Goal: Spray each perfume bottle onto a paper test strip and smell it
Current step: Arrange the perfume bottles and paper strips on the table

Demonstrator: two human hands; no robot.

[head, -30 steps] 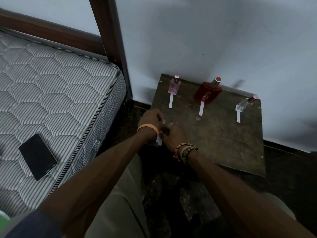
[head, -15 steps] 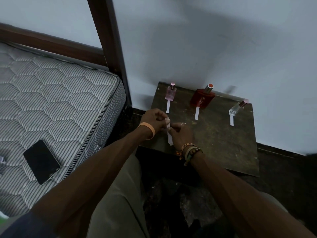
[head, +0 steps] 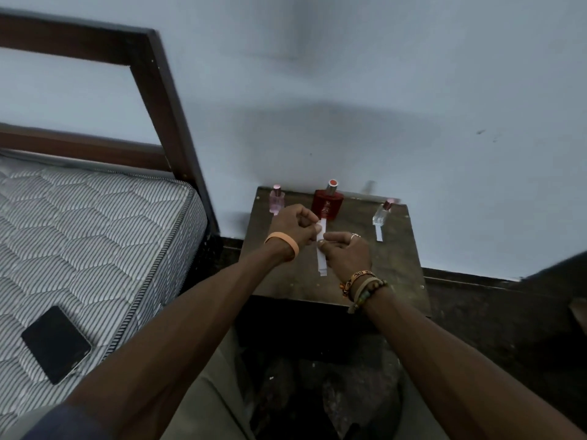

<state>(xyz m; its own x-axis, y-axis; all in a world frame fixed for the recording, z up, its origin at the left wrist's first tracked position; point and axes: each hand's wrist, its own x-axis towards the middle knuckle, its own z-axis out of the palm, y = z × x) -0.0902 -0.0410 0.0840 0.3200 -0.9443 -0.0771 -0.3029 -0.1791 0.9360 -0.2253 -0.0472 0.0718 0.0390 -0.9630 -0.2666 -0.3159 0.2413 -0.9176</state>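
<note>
Okay, closest in, both forearms stretch out over the person's lap [head: 203,395] toward 12 o'clock. Down at 8 o'clock a dark phone [head: 56,344] lies flat, screen black, on the striped mattress [head: 101,236].

Out to the wrists: an orange band [head: 283,243] on the left, a stack of beaded bracelets [head: 362,285] on the right. The hands meet above the middle of the small dark table [head: 400,268].

The left hand [head: 293,228], fingers curled in, pinches the upper part of a white paper strip [head: 321,255]. The right hand [head: 344,252], with a ring [head: 355,235] on one finger, is curled too, thumb and forefinger nipping the same strip just below. The strip hangs roughly upright between them, its lower end free at the right hand's 7 o'clock.

Past the hands, three bottles stand in a row along the table's far edge, close to the pale wall [head: 381,90]. The pink bottle [head: 277,201] is at 11 o'clock, with the left knuckles covering the tabletop right in front of it. The red bottle [head: 328,203] is at 12, the widest of the three, its base partly hidden behind the fingertips and the strip's top. Whether the strip touches it, I cannot tell. The clear bottle [head: 382,212] is at 1 o'clock, well apart from the hands, with a second strip [head: 379,233] lying just in front of it.

Off at 10 o'clock, the brown bed post [head: 178,138] rises between mattress and wall.
</note>
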